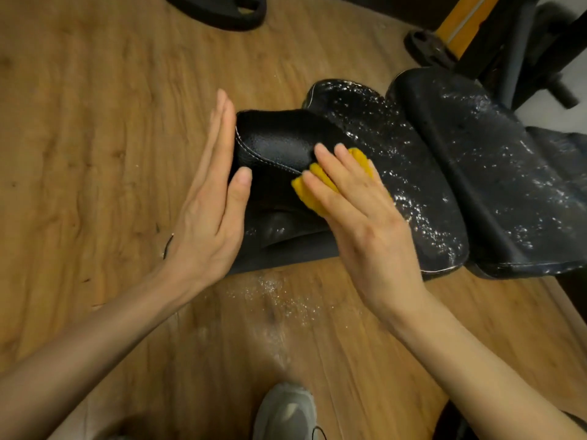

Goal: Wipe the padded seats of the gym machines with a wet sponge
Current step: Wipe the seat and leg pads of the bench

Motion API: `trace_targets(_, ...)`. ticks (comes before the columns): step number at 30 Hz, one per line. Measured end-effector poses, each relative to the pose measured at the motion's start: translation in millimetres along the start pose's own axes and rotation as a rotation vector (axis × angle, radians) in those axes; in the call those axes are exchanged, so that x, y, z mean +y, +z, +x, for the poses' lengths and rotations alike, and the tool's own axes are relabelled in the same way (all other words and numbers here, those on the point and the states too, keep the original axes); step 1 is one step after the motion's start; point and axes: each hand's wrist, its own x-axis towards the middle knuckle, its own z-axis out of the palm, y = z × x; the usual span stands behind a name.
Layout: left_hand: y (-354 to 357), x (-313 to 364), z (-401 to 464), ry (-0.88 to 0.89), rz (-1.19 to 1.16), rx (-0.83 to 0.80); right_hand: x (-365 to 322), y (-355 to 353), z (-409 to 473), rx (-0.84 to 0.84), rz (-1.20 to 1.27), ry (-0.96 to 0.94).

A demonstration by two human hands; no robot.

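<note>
Pressing a yellow sponge (320, 185) against the black seat (279, 147), the right hand (365, 217) lay over it with fingers spread and lightly bent, its grip loose on top of the sponge rather than wrapped round it. The sponge sat on the seat's right side, at the seam where the seat met a wider pad (397, 173). The left hand (206, 198) stood flat and edge-on against the seat's left end, fingers straight and together, thumb touching the seat's near face, holding nothing. The wider pad, right of the seat, was speckled with white foam and wet shine, and a second pad (495, 185) beyond it was speckled too. The seat itself looked mostly dry and grained, with white stitching. Foam specks lay on the wooden floor (95, 154) just near of the seat, and a grey shoe (286, 414) showed nearer still. A dark weight plate (222, 11) lay on the floor far beyond the seat.
</note>
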Motion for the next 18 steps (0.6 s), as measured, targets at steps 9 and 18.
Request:
trace_targets(9,4.4,7.2,16.8,-0.065,-0.045,0.054,19.0,-20.0,13.1,-0.018,0.232,0.235)
trace_targets(18,7.3,12.3,15.8,-0.12,-0.088,0.073,-10.2,-2.3,69.3,-0.048,0.303,0.151)
